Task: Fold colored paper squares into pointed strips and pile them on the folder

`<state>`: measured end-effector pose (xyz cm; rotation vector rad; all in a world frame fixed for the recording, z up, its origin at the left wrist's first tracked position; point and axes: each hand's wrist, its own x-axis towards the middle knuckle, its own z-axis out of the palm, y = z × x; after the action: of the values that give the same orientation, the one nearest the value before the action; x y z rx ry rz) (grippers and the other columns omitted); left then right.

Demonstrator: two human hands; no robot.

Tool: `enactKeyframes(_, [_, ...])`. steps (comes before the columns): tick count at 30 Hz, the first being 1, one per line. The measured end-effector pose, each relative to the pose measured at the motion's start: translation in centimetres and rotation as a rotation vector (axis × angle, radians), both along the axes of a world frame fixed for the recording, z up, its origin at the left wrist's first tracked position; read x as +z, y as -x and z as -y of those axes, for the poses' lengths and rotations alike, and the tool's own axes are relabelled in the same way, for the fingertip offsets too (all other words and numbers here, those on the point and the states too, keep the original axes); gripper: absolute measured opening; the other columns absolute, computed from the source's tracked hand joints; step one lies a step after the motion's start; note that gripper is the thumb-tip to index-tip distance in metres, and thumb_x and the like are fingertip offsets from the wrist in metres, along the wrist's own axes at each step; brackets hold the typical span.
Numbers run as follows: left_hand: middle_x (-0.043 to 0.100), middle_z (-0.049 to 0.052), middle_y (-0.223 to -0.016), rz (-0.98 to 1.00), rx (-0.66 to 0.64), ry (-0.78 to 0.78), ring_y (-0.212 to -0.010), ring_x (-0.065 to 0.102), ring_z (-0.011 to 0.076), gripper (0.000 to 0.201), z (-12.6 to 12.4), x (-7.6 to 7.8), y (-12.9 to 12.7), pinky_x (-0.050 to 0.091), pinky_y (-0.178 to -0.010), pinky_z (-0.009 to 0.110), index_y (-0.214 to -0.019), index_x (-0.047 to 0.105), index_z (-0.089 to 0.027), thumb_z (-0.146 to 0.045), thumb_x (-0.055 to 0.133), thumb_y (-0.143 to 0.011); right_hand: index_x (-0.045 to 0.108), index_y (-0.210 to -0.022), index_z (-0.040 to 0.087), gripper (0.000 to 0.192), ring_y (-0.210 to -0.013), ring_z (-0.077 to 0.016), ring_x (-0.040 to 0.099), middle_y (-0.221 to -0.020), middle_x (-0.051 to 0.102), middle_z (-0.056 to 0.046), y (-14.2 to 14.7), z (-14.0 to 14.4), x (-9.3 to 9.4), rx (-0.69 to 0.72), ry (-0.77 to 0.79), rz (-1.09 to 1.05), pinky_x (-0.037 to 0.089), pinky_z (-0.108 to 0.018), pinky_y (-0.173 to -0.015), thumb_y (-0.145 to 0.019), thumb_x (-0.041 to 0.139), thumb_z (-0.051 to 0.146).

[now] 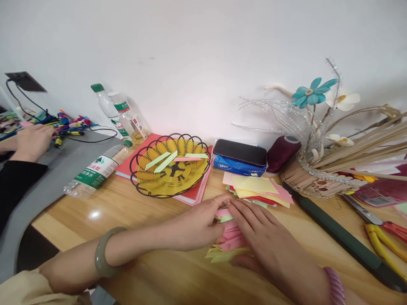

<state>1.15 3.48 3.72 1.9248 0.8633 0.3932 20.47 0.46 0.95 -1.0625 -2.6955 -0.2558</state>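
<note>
On the wooden counter (159, 277), the left hand (202, 224) and right hand (269, 239) angle inward, clasping paper strips (233, 237) between them, notepaper slips (254, 185) and a woven basket (190, 178) beyond.

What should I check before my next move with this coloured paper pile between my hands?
1. Left hand at the paper pile: ok, touching it.
2. Right hand at the pile: ok, fingers over it.
3. Pile edges aligned: not ok, visibly uneven.
4. Hold beneath the fingers: cannot tell, partly hidden.
5. Scissors clear of both hands: ok, apart, to the right.
6. Strips inside the basket: ok, green and pink ones.
</note>
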Motion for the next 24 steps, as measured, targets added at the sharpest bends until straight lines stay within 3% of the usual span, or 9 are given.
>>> enactKeyframes(3, [0.056, 0.003, -0.121, 0.032, -0.010, 0.067, -0.109, 0.053, 0.0163, 0.049, 0.2, -0.1, 0.2, 0.041, -0.093, 0.027, -0.125, 0.041, -0.021, -0.008, 0.045, -0.078, 0.045, -0.122, 0.007, 0.072, -0.103, -0.0293, 0.054, -0.113, 0.059, -0.018, 0.4, -0.5, 1.0, 0.014, 0.114, 0.043, 0.044, -0.044, -0.086, -0.066, 0.069, 0.046])
enactKeyframes(5, [0.062, 0.003, -0.111, -0.061, 0.028, 0.017, -0.100, 0.058, 0.0167, 0.046, 0.7, 0.4, 0.7, 0.045, -0.084, 0.026, -0.127, 0.039, -0.021, -0.014, 0.045, -0.082, 0.052, -0.113, 0.011, 0.058, -0.093, -0.0263, 0.057, -0.101, 0.063, -0.013, 0.5, -0.9, 1.8, 0.031, 0.178, 0.076, 0.046, -0.041, -0.080, -0.065, 0.071, 0.039])
enactKeyframes(10, [0.068, 0.001, -0.095, -0.281, 0.175, -0.366, -0.088, 0.063, 0.0176, 0.029, 0.2, 4.3, 3.4, 0.046, -0.079, 0.027, -0.113, 0.056, -0.024, -0.030, 0.041, -0.089, 0.057, -0.089, 0.016, 0.038, -0.076, -0.0234, 0.058, -0.084, 0.063, -0.007, 0.7, -1.7, 3.1, 0.056, 0.203, 0.127, 0.047, -0.036, -0.066, -0.057, 0.073, 0.030])
enactKeyframes(12, [0.065, 0.000, -0.105, -0.346, 0.277, -0.521, -0.098, 0.059, 0.0179, 0.029, -1.8, 5.6, 4.9, 0.045, -0.084, 0.028, -0.108, 0.059, -0.025, -0.030, 0.037, -0.090, 0.057, -0.090, 0.015, 0.039, -0.078, -0.0248, 0.058, -0.085, 0.063, -0.008, 0.8, -1.8, 3.3, 0.076, 0.199, 0.151, 0.046, -0.037, -0.067, -0.056, 0.073, 0.026])
enactKeyframes(14, [0.057, 0.004, -0.119, -0.580, 0.381, -0.635, -0.111, 0.051, 0.0223, 0.033, -4.3, 6.1, 6.5, 0.040, -0.093, 0.034, -0.116, 0.053, -0.021, -0.028, 0.038, -0.088, 0.057, -0.092, 0.014, 0.038, -0.080, -0.0259, 0.058, -0.086, 0.063, -0.009, 1.0, -1.7, 3.2, 0.101, 0.194, 0.177, 0.045, -0.038, -0.069, -0.058, 0.071, 0.022])
enactKeyframes(16, [0.050, 0.011, -0.125, -0.893, 0.415, -0.630, -0.116, 0.045, 0.0283, 0.044, -6.7, 5.6, 7.8, 0.039, -0.094, 0.038, -0.124, 0.044, -0.015, -0.027, 0.047, -0.082, 0.056, -0.093, 0.014, 0.037, -0.079, -0.0265, 0.058, -0.085, 0.063, -0.009, 1.3, -1.6, 3.2, 0.109, 0.191, 0.199, 0.044, -0.038, -0.067, -0.058, 0.069, 0.019])
enactKeyframes(17, [0.049, 0.015, -0.124, -0.938, 0.426, -0.605, -0.113, 0.047, 0.0314, 0.050, -7.8, 5.0, 8.3, 0.041, -0.090, 0.040, -0.125, 0.041, -0.012, -0.025, 0.051, -0.078, 0.056, -0.094, 0.015, 0.037, -0.077, -0.0265, 0.058, -0.084, 0.063, -0.009, 1.5, -1.6, 3.1, 0.104, 0.191, 0.206, 0.044, -0.038, -0.065, -0.059, 0.068, 0.017])
enactKeyframes(20, [0.051, 0.017, -0.118, -0.984, 0.430, -0.551, -0.097, 0.056, 0.0314, 0.056, -9.7, 3.0, 9.4, 0.046, -0.077, 0.038, -0.122, 0.043, -0.012, -0.018, 0.056, -0.068, 0.056, -0.089, 0.016, 0.029, -0.073, -0.0254, 0.059, -0.080, 0.062, -0.008, 1.7, -1.7, 3.2, 0.075, 0.214, 0.208, 0.042, -0.036, -0.062, -0.062, 0.064, 0.010])
enactKeyframes(24, [0.059, 0.015, -0.100, -0.965, 0.451, -0.502, -0.084, 0.060, 0.0285, 0.042, -10.8, 1.3, 9.9, 0.046, -0.066, 0.033, -0.108, 0.050, -0.012, -0.015, 0.053, -0.066, 0.054, -0.080, 0.018, 0.016, -0.070, -0.0221, 0.058, -0.076, 0.061, -0.005, 1.5, -2.2, 3.3, 0.054, 0.289, 0.168, 0.039, -0.033, -0.060, -0.067, 0.062, 0.014])
